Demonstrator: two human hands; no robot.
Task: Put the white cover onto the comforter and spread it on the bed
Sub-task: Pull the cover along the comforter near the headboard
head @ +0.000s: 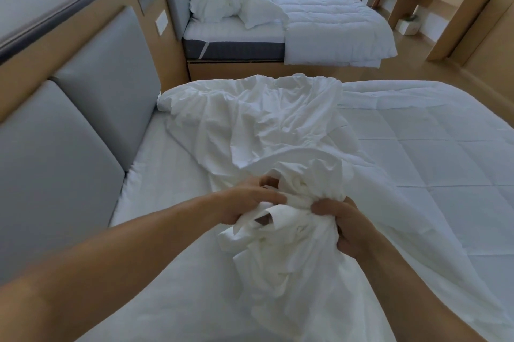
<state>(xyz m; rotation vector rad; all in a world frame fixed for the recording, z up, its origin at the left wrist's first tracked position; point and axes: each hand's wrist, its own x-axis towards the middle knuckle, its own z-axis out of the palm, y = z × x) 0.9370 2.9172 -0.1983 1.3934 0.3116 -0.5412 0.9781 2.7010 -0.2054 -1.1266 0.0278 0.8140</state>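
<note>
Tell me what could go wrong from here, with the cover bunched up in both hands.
1. The left hand and right hand grip a tight wad of the white cover; its opening may be lost in the bunch.
2. The rest lies crumpled over the comforter, so pulling might twist it further or drag the comforter askew.

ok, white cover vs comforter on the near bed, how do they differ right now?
The white cover is wrinkled and bunched; the comforter lies flat. The cover is plain fabric; the comforter is quilted in squares. The left hand and right hand grip the cover; the visible comforter lies apart from them. Both are white and on the same bed.
</note>
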